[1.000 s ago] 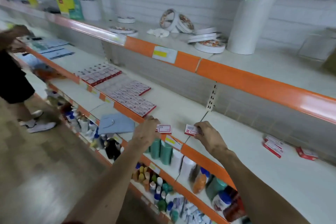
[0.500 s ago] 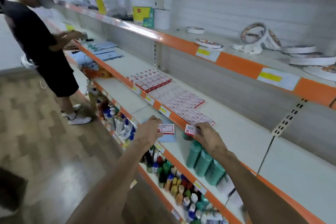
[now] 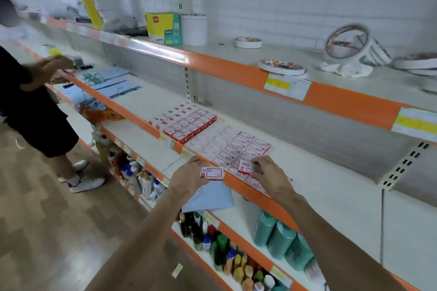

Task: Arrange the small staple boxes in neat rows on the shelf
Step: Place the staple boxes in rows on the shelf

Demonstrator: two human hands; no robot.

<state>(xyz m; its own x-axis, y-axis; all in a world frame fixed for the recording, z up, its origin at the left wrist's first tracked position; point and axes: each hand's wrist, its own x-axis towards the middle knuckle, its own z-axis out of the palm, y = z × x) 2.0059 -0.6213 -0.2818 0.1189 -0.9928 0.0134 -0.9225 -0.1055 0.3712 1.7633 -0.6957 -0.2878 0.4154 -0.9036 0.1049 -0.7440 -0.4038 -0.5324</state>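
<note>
Red-and-white cardboard fills both grips: the left hand [image 3: 189, 176] pinches one small staple box [image 3: 212, 173] by its end, out in front of the orange lip, and the right hand [image 3: 269, 178] pinches a second staple box [image 3: 246, 168], barcode up, just over the near corner of the flat rows of staple boxes [image 3: 236, 149]. Those rows lie label-up and touching on the white shelf [image 3: 331, 184]; a taller block of red-sided boxes [image 3: 186, 123] stands just beyond them to the left. Under the hands a blue envelope [image 3: 210, 198] lies on the lower shelf, near green bottles [image 3: 279, 238]. Further left, another person [image 3: 30, 111] in black stands at the same shelving
</note>
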